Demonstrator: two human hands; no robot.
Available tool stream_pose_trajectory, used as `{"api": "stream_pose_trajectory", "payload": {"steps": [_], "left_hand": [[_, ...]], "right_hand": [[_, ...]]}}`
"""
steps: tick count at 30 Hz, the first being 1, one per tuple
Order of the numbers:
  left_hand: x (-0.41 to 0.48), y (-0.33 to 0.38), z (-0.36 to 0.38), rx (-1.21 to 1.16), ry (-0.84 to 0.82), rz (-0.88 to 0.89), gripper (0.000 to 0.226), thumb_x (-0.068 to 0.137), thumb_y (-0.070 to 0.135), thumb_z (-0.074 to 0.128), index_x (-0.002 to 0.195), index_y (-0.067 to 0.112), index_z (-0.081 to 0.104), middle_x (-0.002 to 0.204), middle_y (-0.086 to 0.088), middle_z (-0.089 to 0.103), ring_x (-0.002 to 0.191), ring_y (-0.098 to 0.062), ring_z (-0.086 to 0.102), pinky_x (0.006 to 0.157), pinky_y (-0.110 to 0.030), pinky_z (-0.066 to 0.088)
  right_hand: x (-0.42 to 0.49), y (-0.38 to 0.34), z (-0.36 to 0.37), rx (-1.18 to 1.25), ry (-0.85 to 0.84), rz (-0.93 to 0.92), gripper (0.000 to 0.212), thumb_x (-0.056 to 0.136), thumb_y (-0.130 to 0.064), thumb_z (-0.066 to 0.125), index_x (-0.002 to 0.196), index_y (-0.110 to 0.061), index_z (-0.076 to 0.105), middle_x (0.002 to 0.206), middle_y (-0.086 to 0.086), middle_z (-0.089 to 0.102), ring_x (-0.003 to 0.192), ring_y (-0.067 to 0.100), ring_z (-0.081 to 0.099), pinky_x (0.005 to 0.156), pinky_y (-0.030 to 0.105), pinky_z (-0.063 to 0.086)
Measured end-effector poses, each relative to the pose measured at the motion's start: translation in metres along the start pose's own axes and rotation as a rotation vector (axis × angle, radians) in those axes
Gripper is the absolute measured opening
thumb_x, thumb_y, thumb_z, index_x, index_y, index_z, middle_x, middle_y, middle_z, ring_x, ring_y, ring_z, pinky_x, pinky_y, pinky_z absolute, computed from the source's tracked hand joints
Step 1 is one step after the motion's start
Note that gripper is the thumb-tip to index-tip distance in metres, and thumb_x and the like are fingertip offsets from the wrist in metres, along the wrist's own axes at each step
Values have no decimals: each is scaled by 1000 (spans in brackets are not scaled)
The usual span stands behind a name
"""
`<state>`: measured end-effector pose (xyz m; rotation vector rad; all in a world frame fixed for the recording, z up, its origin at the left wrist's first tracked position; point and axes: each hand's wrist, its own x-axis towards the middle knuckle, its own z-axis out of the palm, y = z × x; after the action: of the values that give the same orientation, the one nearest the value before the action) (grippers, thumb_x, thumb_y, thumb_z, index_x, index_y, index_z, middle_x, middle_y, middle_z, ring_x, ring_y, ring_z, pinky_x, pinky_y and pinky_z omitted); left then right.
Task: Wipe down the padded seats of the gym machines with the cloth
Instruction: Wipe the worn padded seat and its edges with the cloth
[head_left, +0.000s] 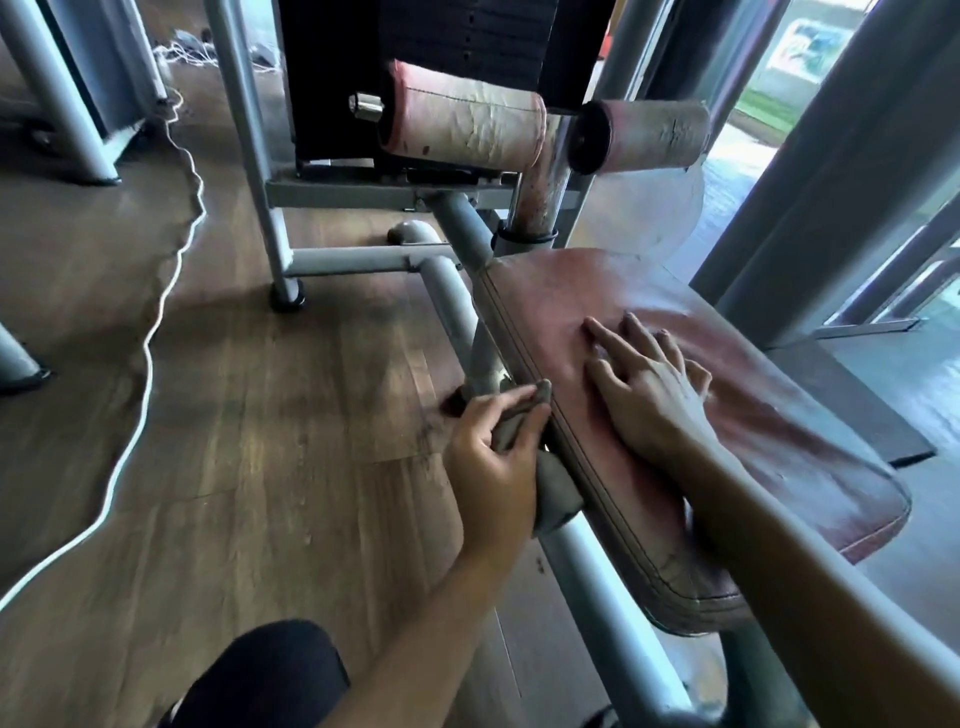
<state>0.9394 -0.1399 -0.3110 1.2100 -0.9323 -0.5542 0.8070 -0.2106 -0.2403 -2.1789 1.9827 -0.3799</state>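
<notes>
My left hand (493, 467) grips the bunched grey cloth (558, 493), pressed against the left edge of the red seat (779, 441), beside the frame tube (597, 597). My right hand (649, 395) lies flat on the seat, fingers spread, holding nothing.

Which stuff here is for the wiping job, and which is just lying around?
For the job: cloth, gripped by the left hand; padded seat, with the right hand resting on it.
Just lying about: white cable; roller pads.

Bare left hand (493, 467), bare right hand (654, 405), bare forearms (410, 629), black trouser knee (270, 675)
</notes>
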Motion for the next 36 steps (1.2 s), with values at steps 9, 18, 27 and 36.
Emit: {"api": "stream_pose_trajectory", "payload": {"steps": [9, 18, 27, 36], "left_hand": [[-6, 8, -6, -94, -47, -170, 13, 86, 16, 78, 98, 20, 77, 97, 9, 75, 96, -7, 70, 92, -35, 57], [114, -23, 12, -71, 24, -179, 19, 79, 37, 80, 92, 24, 79, 96, 7, 78, 97, -9, 72, 97, -44, 55], [96, -24, 15, 12, 80, -19, 10, 83, 20, 81, 93, 16, 80, 91, 9, 76, 91, -3, 71, 89, -26, 55], [80, -16, 7, 38, 7, 38, 11, 86, 19, 79, 97, 18, 80, 95, 11, 75, 96, -4, 70, 89, -15, 50]], "right_hand": [[6, -11, -7, 29, 26, 41, 39, 96, -52, 44, 135, -56, 46, 153, -7, 36, 142, 28, 26, 112, 52, 17], [29, -16, 3, 8, 36, 18, 48, 100, -55, 34, 148, -59, 28, 166, -12, 17, 153, 20, 7, 121, 53, 6], [33, -15, 4, -7, 44, 31, 47, 99, -58, 35, 145, -64, 28, 165, -16, 16, 153, 18, 7, 119, 47, 5], [33, -16, 5, 22, 71, 48, 46, 98, -58, 40, 143, -64, 33, 163, -17, 22, 151, 15, 10, 117, 46, 7]]}}
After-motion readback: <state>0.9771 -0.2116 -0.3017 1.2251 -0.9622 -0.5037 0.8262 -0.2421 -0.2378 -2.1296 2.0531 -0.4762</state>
